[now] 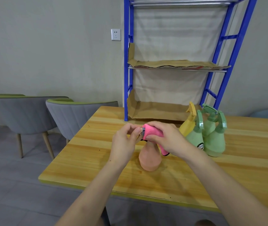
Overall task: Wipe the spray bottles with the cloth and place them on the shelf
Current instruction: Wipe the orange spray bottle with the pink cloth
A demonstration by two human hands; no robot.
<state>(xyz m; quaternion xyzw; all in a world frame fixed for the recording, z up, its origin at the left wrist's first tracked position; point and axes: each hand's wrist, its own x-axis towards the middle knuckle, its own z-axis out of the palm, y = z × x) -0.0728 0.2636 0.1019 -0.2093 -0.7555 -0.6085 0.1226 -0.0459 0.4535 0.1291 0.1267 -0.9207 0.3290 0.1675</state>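
Two grey chairs [24, 115] sit off the table's left side, well apart from the work. Table [84, 168] left and near edges are close to the action, so keep the bottle inboard. Left hand [125, 141] pinches the nozzle tip of the peach spray bottle [149, 159], which stands upright mid-table, base on the wood. Pink cloth [151, 132] is draped over its trigger head, and the right hand [167, 139] is curled over the cloth, gripping the head through it. Handling guess: thin plastic, light unless filled (fill level not visible), body likely a bit squashy and top-heavy, trigger the weak part. Best hold is the neck under the head, or round the belly. Cloth is soft and may slip on smooth plastic. Just right of the hands: yellow bottle [188, 126] and three green bottles [215, 142] packed touching, easy to knock with the right elbow. Blue shelf [235, 51] stands at the table's far side, cardboard-lined, with both visible tiers open. Lowest tier is nearest; the path from the bottle straight back looks free, with uprights to clear on each side.
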